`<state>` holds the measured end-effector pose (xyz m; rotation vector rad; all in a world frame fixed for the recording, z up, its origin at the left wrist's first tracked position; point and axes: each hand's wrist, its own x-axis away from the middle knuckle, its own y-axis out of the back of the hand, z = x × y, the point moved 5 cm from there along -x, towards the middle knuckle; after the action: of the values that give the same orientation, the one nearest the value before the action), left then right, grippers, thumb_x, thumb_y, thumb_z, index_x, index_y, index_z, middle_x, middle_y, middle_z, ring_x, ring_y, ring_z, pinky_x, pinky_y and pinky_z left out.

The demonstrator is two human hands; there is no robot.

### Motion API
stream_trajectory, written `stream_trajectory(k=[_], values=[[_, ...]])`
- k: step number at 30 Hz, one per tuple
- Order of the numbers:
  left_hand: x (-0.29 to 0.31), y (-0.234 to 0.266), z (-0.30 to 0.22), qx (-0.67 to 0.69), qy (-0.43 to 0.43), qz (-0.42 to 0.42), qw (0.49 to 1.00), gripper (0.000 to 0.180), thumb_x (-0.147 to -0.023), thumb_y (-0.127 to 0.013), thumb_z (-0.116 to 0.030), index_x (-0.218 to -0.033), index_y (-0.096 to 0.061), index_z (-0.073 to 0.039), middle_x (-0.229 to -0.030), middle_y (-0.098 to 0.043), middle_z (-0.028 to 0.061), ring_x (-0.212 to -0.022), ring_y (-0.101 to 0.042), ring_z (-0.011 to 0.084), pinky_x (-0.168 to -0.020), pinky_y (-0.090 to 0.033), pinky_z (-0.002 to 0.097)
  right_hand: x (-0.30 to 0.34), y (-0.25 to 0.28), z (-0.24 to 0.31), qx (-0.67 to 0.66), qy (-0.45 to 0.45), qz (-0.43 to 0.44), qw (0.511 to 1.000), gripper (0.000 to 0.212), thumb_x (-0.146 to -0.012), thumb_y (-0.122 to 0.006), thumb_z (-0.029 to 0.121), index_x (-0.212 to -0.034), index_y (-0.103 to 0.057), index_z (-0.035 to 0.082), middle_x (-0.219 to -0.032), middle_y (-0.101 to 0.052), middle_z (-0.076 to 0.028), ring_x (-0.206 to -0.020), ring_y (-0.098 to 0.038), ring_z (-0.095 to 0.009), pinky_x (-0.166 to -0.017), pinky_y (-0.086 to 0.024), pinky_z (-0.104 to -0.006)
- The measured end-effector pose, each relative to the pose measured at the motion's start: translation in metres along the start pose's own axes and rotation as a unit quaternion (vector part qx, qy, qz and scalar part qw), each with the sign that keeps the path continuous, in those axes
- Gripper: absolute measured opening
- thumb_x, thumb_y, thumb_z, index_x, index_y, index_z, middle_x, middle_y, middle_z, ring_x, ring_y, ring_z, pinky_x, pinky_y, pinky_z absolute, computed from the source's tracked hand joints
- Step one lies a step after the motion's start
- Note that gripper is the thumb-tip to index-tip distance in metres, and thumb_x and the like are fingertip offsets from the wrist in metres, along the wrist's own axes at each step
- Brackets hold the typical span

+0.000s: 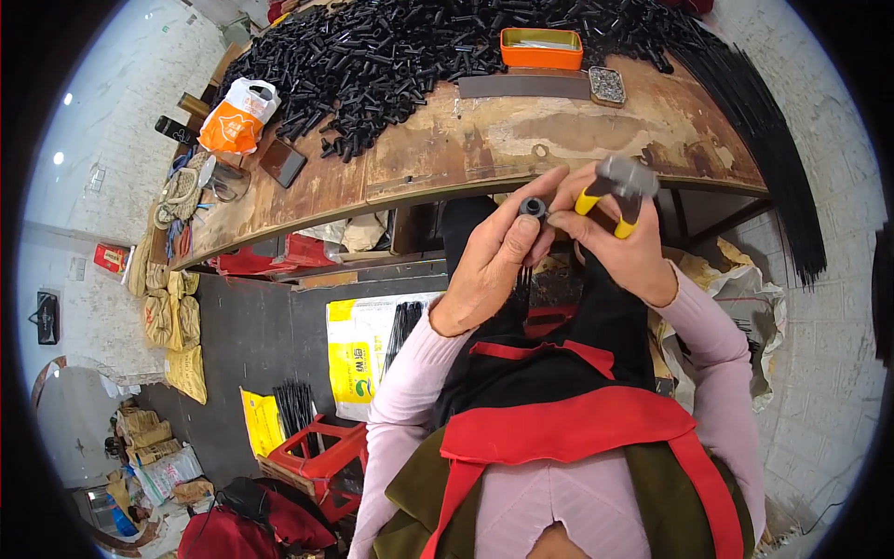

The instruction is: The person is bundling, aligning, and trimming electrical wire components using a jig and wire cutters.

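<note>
My left hand (498,247) is closed round a short black tubular part (532,209), its round hollow end facing up. Thin black rods show below that hand; I cannot tell if they join the part. In my right hand (615,233) are yellow-handled pliers (626,226), their grey metal head smeared by motion. The right thumb and fingertips meet right beside the black part's end; anything tiny pinched there is too small to make out. Both hands are in front of the near edge of the wooden workbench (410,168), above my lap.
A heap of black tubular parts (372,65) covers the bench's far side. Nearer lie an orange tin (541,58), a small tin of metal bits (607,86), a phone (282,163) and a plastic bag (233,130). Long black rods (768,130) hang off the right end. A red stool (326,466) stands lower left.
</note>
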<state>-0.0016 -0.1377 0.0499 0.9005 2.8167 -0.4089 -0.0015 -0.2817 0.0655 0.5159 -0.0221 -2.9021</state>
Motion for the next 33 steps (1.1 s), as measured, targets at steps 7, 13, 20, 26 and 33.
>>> stream_trajectory(k=[7, 13, 20, 26, 33], values=[[-0.001, 0.001, 0.005, 0.056, -0.011, 0.007, 0.998, 0.059, -0.105, -0.039, -0.039, -0.147, -0.032, 0.001, -0.080, -0.040, -0.0030, -0.071, -0.034, 0.0065, -0.063, -0.029, 0.0198, -0.001, 0.003, 0.010, 0.055, 0.010, 0.013, 0.998, 0.012, -0.088, -0.066, 0.003, -0.097, -0.058, -0.001, -0.083, -0.059, -0.005, -0.072, -0.058, -0.011, -0.066, -0.047, -0.0254], [-0.006, 0.016, 0.006, 0.054, -0.032, 0.022, 0.998, 0.058, -0.104, -0.039, -0.043, -0.141, -0.039, 0.002, -0.078, -0.040, -0.0017, -0.070, -0.034, 0.0072, -0.062, -0.028, 0.0206, 0.048, 0.027, 0.027, 0.128, -0.280, 0.122, 0.944, 0.013, -0.096, -0.056, 0.014, -0.097, -0.053, 0.002, -0.060, -0.056, -0.003, -0.049, -0.052, -0.009, -0.047, -0.040, -0.0263], [0.001, 0.002, 0.002, -0.017, 0.013, 0.042, 0.999, 0.044, -0.105, -0.037, -0.042, -0.113, -0.050, 0.000, -0.076, -0.040, -0.0022, -0.069, -0.032, 0.0069, -0.061, -0.029, 0.0211, 0.043, 0.024, 0.042, 0.260, -0.204, 0.178, 0.927, 0.016, -0.097, -0.054, 0.012, -0.109, -0.053, 0.001, -0.061, -0.057, -0.005, -0.050, -0.052, -0.012, -0.049, -0.041, -0.0278], [-0.002, 0.004, 0.006, 0.016, 0.000, 0.069, 0.997, 0.046, -0.105, -0.037, -0.043, -0.113, -0.050, 0.000, -0.075, -0.038, -0.0027, -0.067, -0.030, 0.0072, -0.061, -0.027, 0.0221, 0.044, 0.017, 0.032, 0.173, -0.179, 0.180, 0.952, 0.033, -0.096, -0.053, 0.012, -0.127, -0.050, -0.001, -0.079, -0.062, -0.012, -0.067, -0.060, -0.017, -0.064, -0.047, -0.0299], [-0.003, 0.004, 0.008, 0.033, 0.018, 0.089, 0.995, 0.050, -0.104, -0.036, -0.046, -0.113, -0.052, 0.001, -0.075, -0.040, -0.0026, -0.068, -0.032, 0.0068, -0.062, -0.030, 0.0216, 0.039, 0.021, 0.043, 0.239, -0.172, 0.210, 0.932, 0.036, -0.096, -0.052, 0.011, -0.130, -0.049, -0.002, -0.090, -0.063, -0.014, -0.075, -0.064, -0.024, -0.074, -0.049, -0.0325]])
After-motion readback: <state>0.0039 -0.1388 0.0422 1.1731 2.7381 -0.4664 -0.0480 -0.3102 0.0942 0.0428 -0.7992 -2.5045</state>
